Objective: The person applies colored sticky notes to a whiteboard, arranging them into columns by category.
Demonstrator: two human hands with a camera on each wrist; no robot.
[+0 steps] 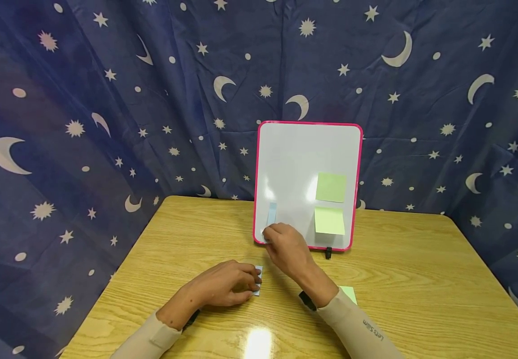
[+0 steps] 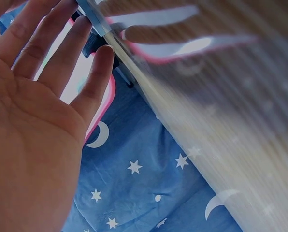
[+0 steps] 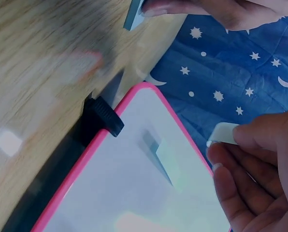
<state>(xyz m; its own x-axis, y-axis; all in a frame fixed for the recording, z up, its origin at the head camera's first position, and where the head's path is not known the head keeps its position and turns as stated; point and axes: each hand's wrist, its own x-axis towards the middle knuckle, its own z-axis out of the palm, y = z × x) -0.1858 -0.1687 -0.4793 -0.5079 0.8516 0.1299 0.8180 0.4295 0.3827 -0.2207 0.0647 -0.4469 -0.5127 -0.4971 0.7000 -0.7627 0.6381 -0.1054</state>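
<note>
My right hand (image 1: 287,249) is at the lower left corner of the whiteboard (image 1: 294,154). In the right wrist view, its thumb and fingertips pinch a small pale sticky strip (image 3: 224,133). Just above that hand, a light blue sticky strip (image 1: 271,213) sticks to the board; in the right wrist view one end stands off the surface. On the table, my left hand (image 1: 227,284) rests with its fingertips on a small light blue sticky note pad (image 1: 258,286). Its fingers (image 2: 57,58) look nearly straight in the left wrist view.
The pink-framed board stands upright, with a black clip foot (image 1: 328,253) at its base. A green sticky note (image 1: 330,187) and a yellow-green one (image 1: 329,221) are on its right side. Another green paper (image 1: 348,293) lies beside my right forearm. A starry blue curtain (image 1: 196,99) hangs behind the table.
</note>
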